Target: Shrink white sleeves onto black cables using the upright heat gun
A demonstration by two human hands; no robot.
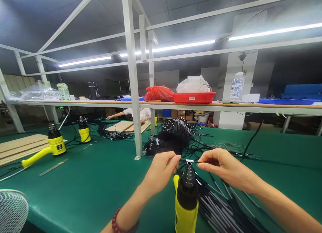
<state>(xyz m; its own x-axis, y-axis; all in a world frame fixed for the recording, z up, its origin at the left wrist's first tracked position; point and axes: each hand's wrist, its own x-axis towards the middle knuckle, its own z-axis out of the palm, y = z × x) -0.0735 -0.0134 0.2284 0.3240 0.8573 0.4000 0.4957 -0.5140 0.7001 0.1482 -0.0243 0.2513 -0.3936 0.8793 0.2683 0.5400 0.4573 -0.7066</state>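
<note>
Both hands pinch one thin black cable [190, 161] with a white sleeve, stretched level just over the nozzle of an upright yellow and black heat gun [186, 202]. My left hand [162, 171] grips the cable's left part, fingers closed. My right hand [220, 166] grips its right part, fingers closed. Beneath the right forearm lies a spread of several black cables [221, 209] on the green table [95, 182].
A large bundle of black cables [171, 139] lies behind the hands beside a white frame post [133, 92]. Two more yellow heat guns [54, 146] stand at left by wooden boards [17, 146]. A fan [11, 211] sits bottom left. Another person's arm [118, 115] shows beyond the shelf.
</note>
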